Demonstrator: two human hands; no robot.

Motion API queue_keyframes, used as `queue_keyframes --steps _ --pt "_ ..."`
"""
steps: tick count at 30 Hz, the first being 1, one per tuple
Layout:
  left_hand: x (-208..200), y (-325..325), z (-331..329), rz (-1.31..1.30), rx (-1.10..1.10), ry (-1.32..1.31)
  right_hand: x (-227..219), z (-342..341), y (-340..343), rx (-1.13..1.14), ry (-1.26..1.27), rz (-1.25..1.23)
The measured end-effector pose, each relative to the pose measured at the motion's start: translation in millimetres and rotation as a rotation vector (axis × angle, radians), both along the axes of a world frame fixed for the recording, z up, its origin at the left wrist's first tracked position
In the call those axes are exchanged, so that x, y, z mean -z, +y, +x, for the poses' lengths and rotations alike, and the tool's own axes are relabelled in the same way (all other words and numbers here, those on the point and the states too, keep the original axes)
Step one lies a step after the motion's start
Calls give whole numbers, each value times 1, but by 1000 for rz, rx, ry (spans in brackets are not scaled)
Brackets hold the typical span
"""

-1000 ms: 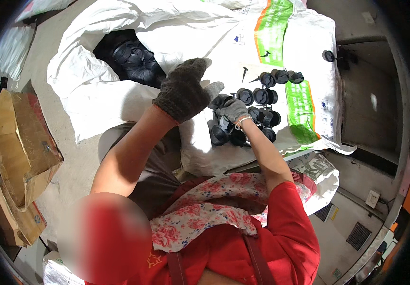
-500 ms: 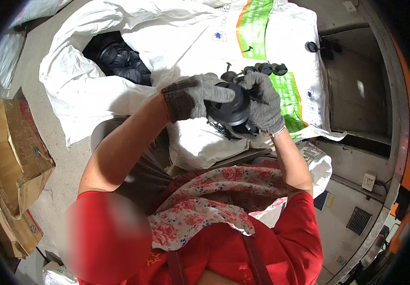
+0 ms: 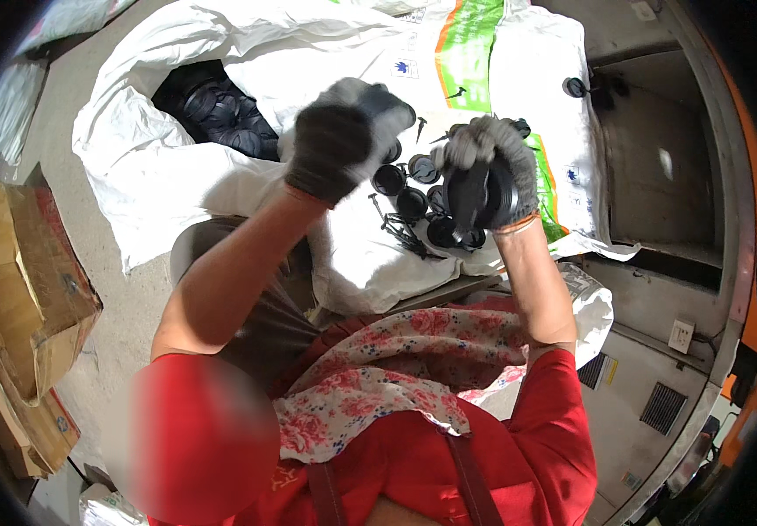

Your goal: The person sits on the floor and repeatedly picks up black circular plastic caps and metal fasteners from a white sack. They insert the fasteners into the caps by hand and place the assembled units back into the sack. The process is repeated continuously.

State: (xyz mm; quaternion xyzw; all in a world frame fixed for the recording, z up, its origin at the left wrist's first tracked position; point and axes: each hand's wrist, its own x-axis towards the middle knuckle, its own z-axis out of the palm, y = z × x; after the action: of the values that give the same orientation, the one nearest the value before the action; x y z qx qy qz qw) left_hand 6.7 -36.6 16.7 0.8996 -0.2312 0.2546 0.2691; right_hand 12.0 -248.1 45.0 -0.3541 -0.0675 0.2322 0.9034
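My right hand (image 3: 494,153), in a grey knitted glove, is closed around a black round plastic part (image 3: 483,200) with a ridged rim, held tilted. Up and to the left, my left hand (image 3: 343,131) is raised in a grey glove with a dark palm, blurred by motion. Its fingers are closed on a small dark piece (image 3: 406,114), only partly visible. Between and below the hands, several small black round caps (image 3: 412,202) lie on a white woven sack (image 3: 352,272). Beside them is a loose bunch of thin black pegs (image 3: 407,235).
An open white sack (image 3: 120,140) at the far left holds black plastic parts (image 3: 220,114). Single black pegs (image 3: 420,129) lie farther back. Cardboard boxes (image 3: 36,289) stand on the floor at left. Grey machine panels (image 3: 659,175) border the right side.
My hands have separated. The left has moved up and left, away from the large black part, which my right hand now holds alone, turned and farther right. Small caps beneath have come into view.
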Motion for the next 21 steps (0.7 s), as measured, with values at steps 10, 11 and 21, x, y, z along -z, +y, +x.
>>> queue_keyframes --steps 10,11,21 --pt "-11 -1 -1 -663 308 754 37 26 42 406 -485 -931" --pt "-3 1 -2 -402 196 389 38 25 46 425 -613 -1020" --pt "14 42 14 -131 -277 120 185 37 -26 -737 -736 -2428"
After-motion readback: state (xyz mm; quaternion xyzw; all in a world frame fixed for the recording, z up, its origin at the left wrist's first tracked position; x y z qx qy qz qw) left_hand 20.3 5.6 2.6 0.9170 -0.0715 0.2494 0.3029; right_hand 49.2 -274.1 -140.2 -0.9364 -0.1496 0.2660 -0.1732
